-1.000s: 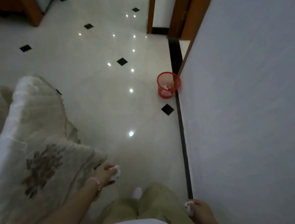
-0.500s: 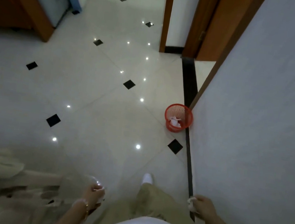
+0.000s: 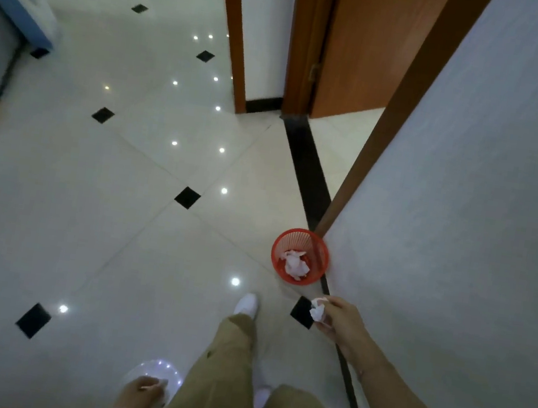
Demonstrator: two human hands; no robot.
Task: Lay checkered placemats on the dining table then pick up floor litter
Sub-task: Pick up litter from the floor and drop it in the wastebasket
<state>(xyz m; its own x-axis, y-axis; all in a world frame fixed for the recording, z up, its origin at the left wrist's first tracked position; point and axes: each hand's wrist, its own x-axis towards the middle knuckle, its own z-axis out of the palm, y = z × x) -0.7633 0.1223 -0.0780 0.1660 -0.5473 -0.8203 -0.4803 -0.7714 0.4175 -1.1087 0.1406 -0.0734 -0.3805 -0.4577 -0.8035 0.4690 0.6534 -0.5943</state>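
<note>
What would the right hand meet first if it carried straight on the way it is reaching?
Probably the red mesh basket against the wall: the right hand, holding a crumpled tissue, points toward it, nothing visibly between them. Depth is unclear.

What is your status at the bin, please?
Right hand shut on crumpled paper, short of red basket. Left hand shut on another wad. Path clear.

A home hallway, glossy pale tiled floor with small black diamond insets, orange-brown wooden door frames opening onto rooms; small red mesh wastebasket against a plain white wall
</note>
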